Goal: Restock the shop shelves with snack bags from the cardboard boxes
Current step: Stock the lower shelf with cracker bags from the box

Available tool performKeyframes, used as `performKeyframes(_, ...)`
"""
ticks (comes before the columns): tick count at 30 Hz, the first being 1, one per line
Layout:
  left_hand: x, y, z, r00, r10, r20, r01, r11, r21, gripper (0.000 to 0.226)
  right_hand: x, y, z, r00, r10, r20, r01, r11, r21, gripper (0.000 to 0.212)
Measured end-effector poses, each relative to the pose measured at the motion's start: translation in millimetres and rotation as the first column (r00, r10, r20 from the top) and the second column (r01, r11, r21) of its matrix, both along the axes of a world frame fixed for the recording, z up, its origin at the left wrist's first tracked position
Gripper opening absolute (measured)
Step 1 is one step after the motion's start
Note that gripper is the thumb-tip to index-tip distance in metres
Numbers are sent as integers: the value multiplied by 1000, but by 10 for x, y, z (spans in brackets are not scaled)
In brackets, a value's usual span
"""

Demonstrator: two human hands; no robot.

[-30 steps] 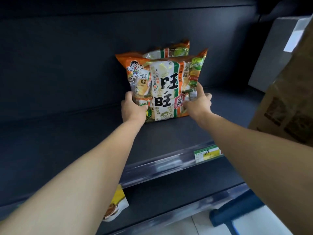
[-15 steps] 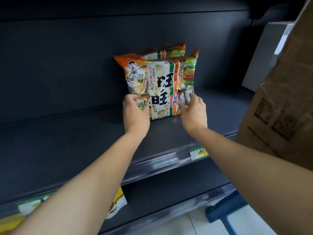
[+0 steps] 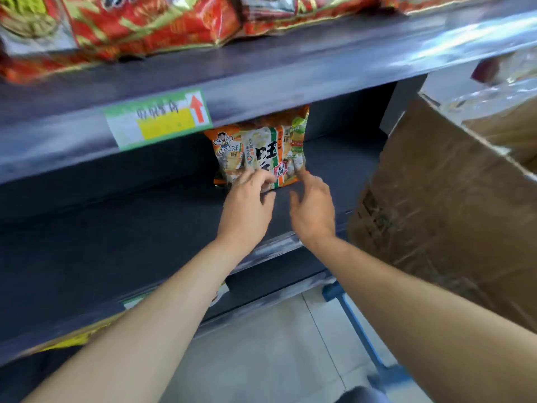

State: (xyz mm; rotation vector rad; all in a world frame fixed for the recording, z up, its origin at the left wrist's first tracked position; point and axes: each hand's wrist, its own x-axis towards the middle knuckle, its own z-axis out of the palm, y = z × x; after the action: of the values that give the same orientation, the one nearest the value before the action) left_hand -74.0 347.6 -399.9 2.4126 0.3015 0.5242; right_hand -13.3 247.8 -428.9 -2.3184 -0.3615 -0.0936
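Observation:
An orange snack bag (image 3: 261, 152) with a cartoon boy and a white-and-green panel stands upright on the dark middle shelf (image 3: 116, 242), towards the back. Its top is hidden behind the edge of the shelf above. My left hand (image 3: 247, 207) hovers in front of the bag's lower left, fingers loosely curled with the tips at its bottom edge. My right hand (image 3: 312, 210) is at the lower right corner, index finger touching the bag and the other fingers spread. Neither hand grips it. An open cardboard box (image 3: 450, 213) stands to the right.
Red snack bags (image 3: 145, 21) fill the upper shelf, whose front edge carries a green-and-yellow price label (image 3: 158, 120). A yellow bag (image 3: 72, 335) lies on the lower shelf. A blue trolley frame (image 3: 363, 338) stands on the tiled floor below the box.
Both hands have let go of the bag's sides and drawn back to its bottom edge. My head has moved back and up, bringing the upper shelf and the box's opening into view.

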Motion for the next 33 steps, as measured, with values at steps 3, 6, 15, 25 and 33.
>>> performKeyframes(3, -260, -217, 486, 994, -79, -77, 76, 996, -37, 22, -334, -205, 508, 998, 15, -56, -18, 999, -36, 39)
performKeyframes(6, -444, -408, 1088, 985, -131, -112, 126, 991, -46, 24, -630, -469, 1107, 996, 25, -91, -32, 997, -75, 41)
performKeyframes(15, -115, -1419, 2775, 900, -425, -98, 424, 905, -39, 21, -632, -1675, 2847, 957, -287, -38, 285, 958, -41, 35)
performKeyframes(25, 878, -2694, 2622, 727, -525, -442, 560, 826, -61, 22, 202, -3344, 2718, 699, -568, -436, 520, 821, -235, 32)
performKeyframes(33, 1623, -3204, 1546, 575, -376, -727, 271, 925, -265, 25, 950, -3885, 1990, 517, -472, -714, 385, 873, -299, 30)
